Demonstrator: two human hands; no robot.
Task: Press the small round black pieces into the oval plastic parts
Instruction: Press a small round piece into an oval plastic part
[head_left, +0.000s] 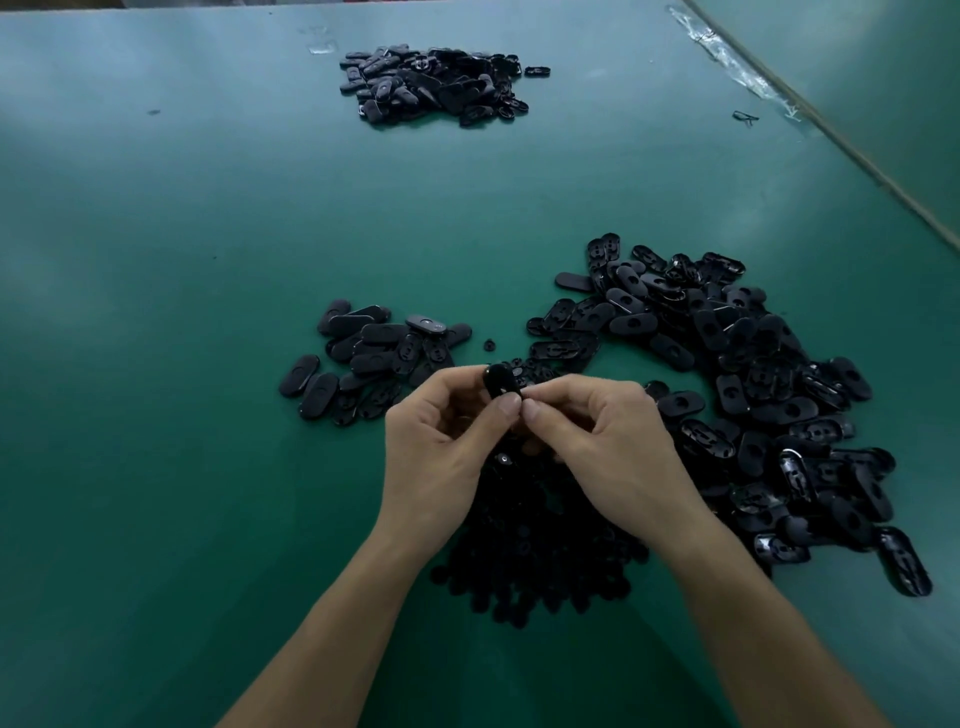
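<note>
Bare forearms (332, 623) slant inward from the lower edge above a heap of small round black pieces (535, 561) on the green table (182, 260); at left lies a small pile of oval parts (374, 358); the left hand (441, 447), fingers curled, pinches one held oval part (500, 382) upright; the right hand (608, 441) pinches its lower end, thumb tips side by side; a large oval pile (753, 405) spreads rightward.
</note>
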